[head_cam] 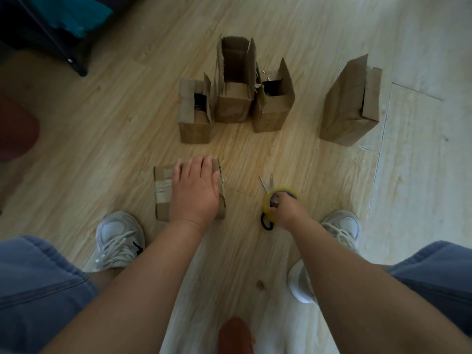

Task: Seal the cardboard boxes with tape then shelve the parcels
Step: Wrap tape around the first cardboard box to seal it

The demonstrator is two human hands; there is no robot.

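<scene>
The left hand (195, 190) is pressing flat, fingers (194, 167) straight and together, on the taped box (163, 190) beneath them on the floor. The right hand (288, 210) is gripping the tape roll (266, 201) and scissors (265, 183). This box seems sealed. Next, probably, it is the turn of the open boxes (233, 98) beyond the fingertips.

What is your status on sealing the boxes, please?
Left hand flat on taped box. Right hand grips tape roll, scissors by it. Four open boxes wait beyond.

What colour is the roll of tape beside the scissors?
The tape roll is yellow; the head view shows it.
</scene>
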